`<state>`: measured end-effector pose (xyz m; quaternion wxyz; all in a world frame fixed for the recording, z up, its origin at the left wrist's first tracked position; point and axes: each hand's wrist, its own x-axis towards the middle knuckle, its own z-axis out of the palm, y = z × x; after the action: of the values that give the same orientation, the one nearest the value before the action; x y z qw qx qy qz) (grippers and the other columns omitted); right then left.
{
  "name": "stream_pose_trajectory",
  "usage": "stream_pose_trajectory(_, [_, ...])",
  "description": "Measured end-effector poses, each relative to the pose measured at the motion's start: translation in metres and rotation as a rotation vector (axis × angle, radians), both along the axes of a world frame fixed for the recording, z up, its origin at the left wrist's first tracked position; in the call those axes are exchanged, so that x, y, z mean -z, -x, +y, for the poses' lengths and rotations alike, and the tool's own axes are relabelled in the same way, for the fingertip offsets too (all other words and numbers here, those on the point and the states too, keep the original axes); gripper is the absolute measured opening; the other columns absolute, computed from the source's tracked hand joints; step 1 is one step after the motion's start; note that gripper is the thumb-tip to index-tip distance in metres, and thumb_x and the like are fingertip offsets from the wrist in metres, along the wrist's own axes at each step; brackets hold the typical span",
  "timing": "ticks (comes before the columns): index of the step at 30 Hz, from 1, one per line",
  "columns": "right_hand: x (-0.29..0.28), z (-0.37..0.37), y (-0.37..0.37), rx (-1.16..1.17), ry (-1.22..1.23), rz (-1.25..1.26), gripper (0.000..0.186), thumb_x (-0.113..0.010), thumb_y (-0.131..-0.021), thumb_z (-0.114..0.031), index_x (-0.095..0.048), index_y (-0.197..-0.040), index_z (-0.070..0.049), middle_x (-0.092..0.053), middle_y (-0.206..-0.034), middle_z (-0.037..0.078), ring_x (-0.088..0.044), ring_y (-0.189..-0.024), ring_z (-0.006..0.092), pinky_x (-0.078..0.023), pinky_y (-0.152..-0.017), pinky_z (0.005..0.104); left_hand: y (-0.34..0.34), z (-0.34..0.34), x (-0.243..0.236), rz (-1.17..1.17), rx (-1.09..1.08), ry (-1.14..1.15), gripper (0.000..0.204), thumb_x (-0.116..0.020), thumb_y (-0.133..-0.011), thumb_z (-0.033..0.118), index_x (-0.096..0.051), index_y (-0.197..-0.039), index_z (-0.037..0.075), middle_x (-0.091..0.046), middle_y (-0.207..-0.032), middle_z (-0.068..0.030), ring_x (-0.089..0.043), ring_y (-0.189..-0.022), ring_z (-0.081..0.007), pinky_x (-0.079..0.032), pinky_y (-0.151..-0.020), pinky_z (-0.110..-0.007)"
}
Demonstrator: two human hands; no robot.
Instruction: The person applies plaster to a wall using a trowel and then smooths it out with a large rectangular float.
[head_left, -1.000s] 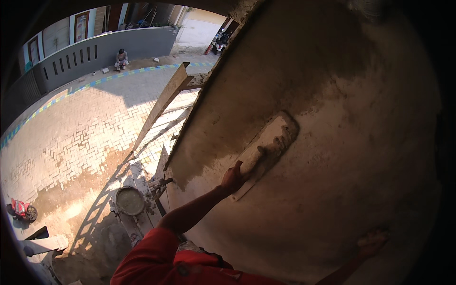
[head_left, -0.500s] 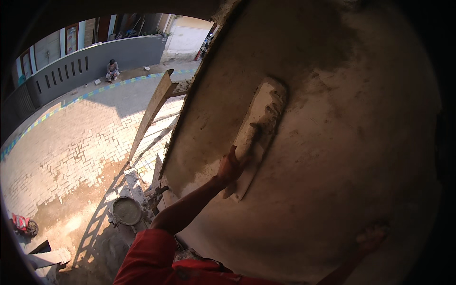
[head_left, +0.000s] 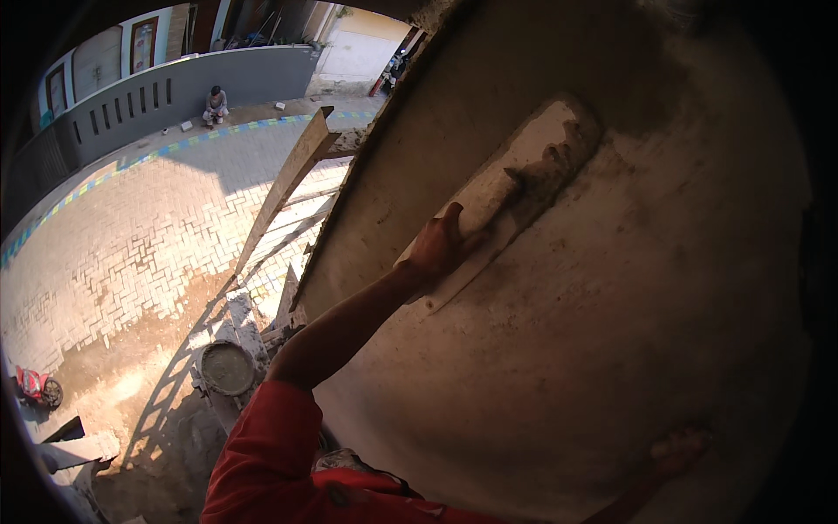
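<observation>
Against the wall (head_left: 567, 349), that float (head_left: 506, 206) looks stiff, lightish, mortar-slick, best held where the left hand (head_left: 436, 247) wraps its fingers; right hand (head_left: 679, 450), lower on the wall, fingers too dim to tell

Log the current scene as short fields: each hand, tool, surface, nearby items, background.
Left hand: gripping the long float
Right hand: by the wall surface, in shadow; contact unclear
Tool: flat against the surface, slanting up to the right, smeared with wet mix
Surface: brown, patchy, darker toward the top
Nearby: round bucket of grey mix, lower left
Background: seated person by a grey boundary wall; red motorbike
</observation>
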<state>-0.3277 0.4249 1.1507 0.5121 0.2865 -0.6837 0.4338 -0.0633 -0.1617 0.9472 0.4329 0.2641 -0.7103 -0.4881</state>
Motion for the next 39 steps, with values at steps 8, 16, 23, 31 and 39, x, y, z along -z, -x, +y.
stream_pose_trajectory(8, [-0.004, -0.013, -0.017, -0.061, 0.000, -0.100, 0.057, -0.036, -0.103, -0.046, -0.047, -0.135, 0.001, -0.060, -0.110, 0.015, -0.062, -0.089, 0.0282, -0.054, -0.070, 0.0399, -0.005, 0.027, 0.106, -0.077, -0.003, 0.078, 0.061, -0.075, -0.080, 0.033, -0.044, -0.121, 0.000, -0.066, -0.089, -0.0262, -0.065, -0.087, -0.0442, -0.052, -0.076, -0.049])
stream_pose_trajectory(16, [0.014, 0.004, -0.005, -0.064, -0.008, -0.185, 0.061, -0.039, -0.101, -0.047, -0.042, -0.140, 0.000, -0.056, -0.122, 0.019, -0.060, -0.104, 0.0303, -0.055, -0.079, 0.0397, -0.006, -0.003, -0.023, -0.027, 0.021, 0.094, 0.060, -0.068, -0.086, 0.040, -0.045, -0.123, -0.001, -0.066, -0.089, -0.0274, -0.065, -0.087, -0.0439, -0.052, -0.078, -0.050])
stream_pose_trajectory(23, [0.021, -0.013, -0.009, -0.196, 0.105, -0.178, 0.063, -0.043, -0.100, -0.045, -0.034, -0.145, -0.001, -0.052, -0.130, 0.021, -0.059, -0.109, 0.0324, -0.057, -0.078, 0.0425, 0.002, 0.026, 0.040, -0.078, 0.018, 0.142, 0.060, -0.072, -0.083, 0.036, -0.043, -0.122, 0.001, -0.064, -0.090, -0.0294, -0.064, -0.092, -0.0457, -0.051, -0.079, -0.051])
stream_pose_trajectory(31, [0.015, 0.045, 0.055, 0.145, -0.175, -0.069, 0.057, -0.046, -0.099, -0.040, -0.041, -0.142, -0.004, -0.058, -0.124, 0.018, -0.061, -0.107, 0.0306, -0.055, -0.082, 0.0444, 0.003, 0.003, -0.081, 0.011, 0.016, 0.082, 0.057, -0.063, -0.090, 0.047, -0.043, -0.117, 0.001, -0.065, -0.087, -0.0275, -0.066, -0.090, -0.0424, -0.052, -0.076, -0.051])
stream_pose_trajectory(39, [0.026, 0.041, 0.071, 0.304, -0.257, 0.062, 0.054, -0.045, -0.099, -0.042, -0.044, -0.141, -0.008, -0.061, -0.118, 0.014, -0.062, -0.101, 0.0266, -0.055, -0.077, 0.0434, -0.006, -0.011, -0.090, -0.004, -0.074, -0.052, 0.069, -0.066, -0.086, 0.049, -0.048, -0.126, -0.004, -0.065, -0.097, -0.0311, -0.065, -0.096, -0.0435, -0.052, -0.081, -0.049])
